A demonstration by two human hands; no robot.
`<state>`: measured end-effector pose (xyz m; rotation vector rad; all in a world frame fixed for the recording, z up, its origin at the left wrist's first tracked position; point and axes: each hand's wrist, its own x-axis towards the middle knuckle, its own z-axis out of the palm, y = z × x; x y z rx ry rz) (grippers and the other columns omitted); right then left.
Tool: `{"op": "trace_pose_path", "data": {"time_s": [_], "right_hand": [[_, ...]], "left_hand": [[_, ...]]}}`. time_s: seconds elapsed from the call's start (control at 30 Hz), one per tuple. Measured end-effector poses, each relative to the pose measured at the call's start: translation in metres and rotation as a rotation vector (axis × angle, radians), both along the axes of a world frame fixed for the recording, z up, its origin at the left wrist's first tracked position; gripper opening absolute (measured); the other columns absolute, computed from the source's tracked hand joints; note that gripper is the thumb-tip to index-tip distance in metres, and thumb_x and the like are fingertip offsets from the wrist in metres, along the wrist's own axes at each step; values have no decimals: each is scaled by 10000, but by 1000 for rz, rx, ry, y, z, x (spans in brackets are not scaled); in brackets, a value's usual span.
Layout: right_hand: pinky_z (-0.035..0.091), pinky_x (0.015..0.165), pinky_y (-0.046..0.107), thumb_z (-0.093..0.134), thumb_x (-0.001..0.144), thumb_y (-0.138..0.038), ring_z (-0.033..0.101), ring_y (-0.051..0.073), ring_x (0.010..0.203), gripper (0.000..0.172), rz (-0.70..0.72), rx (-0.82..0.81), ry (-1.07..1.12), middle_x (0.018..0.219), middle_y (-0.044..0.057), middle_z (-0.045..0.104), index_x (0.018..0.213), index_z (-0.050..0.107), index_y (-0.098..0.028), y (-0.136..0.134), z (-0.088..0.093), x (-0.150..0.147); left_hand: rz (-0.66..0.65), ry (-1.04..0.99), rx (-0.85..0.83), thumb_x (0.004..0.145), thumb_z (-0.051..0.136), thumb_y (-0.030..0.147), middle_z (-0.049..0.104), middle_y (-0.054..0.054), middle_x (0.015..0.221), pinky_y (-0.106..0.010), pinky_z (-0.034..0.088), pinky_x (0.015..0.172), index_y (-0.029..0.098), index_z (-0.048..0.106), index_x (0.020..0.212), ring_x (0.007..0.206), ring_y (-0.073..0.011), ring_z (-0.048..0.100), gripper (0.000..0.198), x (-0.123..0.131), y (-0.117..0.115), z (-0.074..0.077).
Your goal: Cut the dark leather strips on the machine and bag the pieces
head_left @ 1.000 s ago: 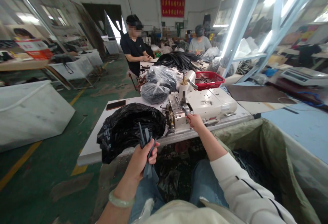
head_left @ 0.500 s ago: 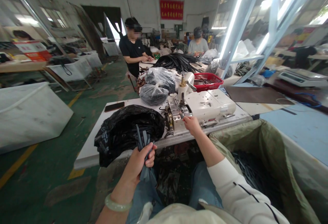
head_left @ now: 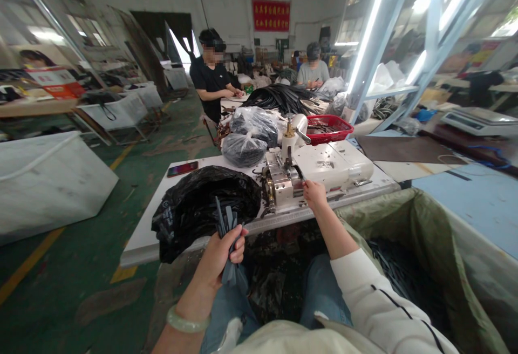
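Observation:
My left hand (head_left: 229, 249) is closed round a bundle of blue-grey flat strips (head_left: 229, 219), whose ends stick out above and below the fist. It is in front of an open black plastic bag (head_left: 174, 213) lying on the white table. My right hand (head_left: 315, 195) pinches the near end of a thin strip (head_left: 301, 174), which reaches to the metal head of a white bench machine (head_left: 327, 165). The fingertips are just right of the machine's metal block. Exactly where the strip's far end lies is too small to make out.
A phone (head_left: 183, 168) lies at the table's left. Behind the machine are clear plastic bags (head_left: 249, 138) and a red basket (head_left: 329, 129). At my right stands a green cloth-lined bin (head_left: 433, 230) with dark strips inside. Two people (head_left: 208, 76) work across the table.
My right hand has moved a little to the right, away from the machine's metal head, and the strip now shows. My left hand holds still. The phone's screen has lit up.

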<state>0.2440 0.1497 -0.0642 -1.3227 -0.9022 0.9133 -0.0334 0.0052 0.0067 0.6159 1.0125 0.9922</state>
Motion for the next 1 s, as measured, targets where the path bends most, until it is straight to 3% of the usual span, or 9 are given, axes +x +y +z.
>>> {"op": "trace_pose_path", "data": {"time_s": [0.07,0.13,0.23,0.37,0.5,0.8,0.87,0.93,1.0], "right_hand": [[226,360,241,485,797,-433,258,98,327,329,-78,-5,-50,353,-69,303,562,517,-205,-14,2,13],[336,434,251,511,820,-422,410,128,404,318,-167,67,-241,420,-22,455,664,625,-170,-35,5,23],[481,657,290,491,896,-336,614,179,667,287,-255,383,-739,719,69,680,940,718,-166,-69,7,27],[515,798,288,521,916,-181,661,171,858,284,-251,768,-1097,975,87,709,1139,691,-227,-101,13,18],[535,801,277,578,894,-144,664,161,857,297,-276,869,-1160,977,75,709,1151,692,-241,-116,20,8],[535,787,291,549,896,-240,673,177,806,235,-241,688,-1011,899,86,727,1024,746,-223,-117,22,-4],[528,798,313,562,872,-293,667,200,819,244,-341,539,-899,882,111,724,980,748,-176,-121,13,12],[535,746,329,545,852,-391,647,212,779,318,-494,268,-680,801,119,707,847,740,-140,-133,-2,43],[540,627,339,389,888,-471,605,198,654,479,-498,-4,-441,647,90,648,645,671,-170,-151,-21,80]], "left_hand": [[-2,-5,-6,631,804,418,434,80,471,-140,204,353,96,631,751,341,3,312,385,2,1,-1],[-2,-7,-10,626,805,419,437,78,471,-140,206,353,97,629,746,341,2,315,386,5,2,-1],[-11,-12,-3,639,797,410,438,77,478,-139,212,357,99,628,748,345,1,324,370,9,4,-2],[-23,-23,26,667,779,407,433,77,484,-139,211,358,98,633,760,346,2,322,353,14,2,-2],[-31,-16,29,654,784,412,429,78,480,-142,202,354,98,632,756,346,0,317,363,15,-1,-1],[-25,11,35,662,773,410,431,78,487,-145,209,369,101,619,759,354,0,324,359,13,-6,10],[-29,0,34,655,776,422,434,77,487,-149,205,371,101,617,755,355,-2,327,371,11,-7,11],[-28,-22,30,651,779,433,440,75,490,-154,196,371,100,617,755,354,-1,321,384,7,-8,9],[-27,-31,31,660,777,436,449,70,501,-160,196,372,99,616,752,356,-2,324,385,3,-9,6]]}}
